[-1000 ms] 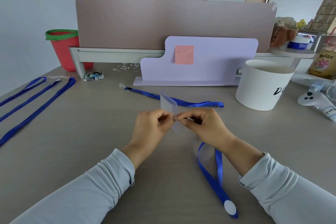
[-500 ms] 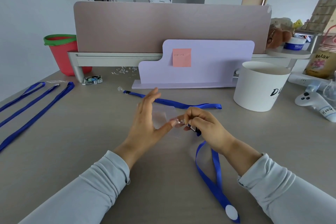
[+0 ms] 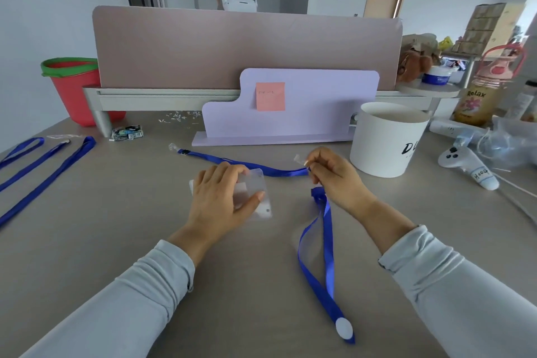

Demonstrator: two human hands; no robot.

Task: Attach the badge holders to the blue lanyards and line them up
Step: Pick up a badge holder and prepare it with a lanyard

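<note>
We see the left hand low over the grey desk, its thumb and curled fingers gripping a clear badge holder that lies flat or nearly flat; we cannot tell whether it touches the surface. The right hand, near it and raised a little, pinches the clear clip end of a blue lanyard, whose loop hangs down to the desk and ends toward us at a white round tab. Just behind both hands 1 second lanyard lies stretched across the desk. At the far left we see 3 blue strands side by side. A white tub stands beyond the right hand.
</note>
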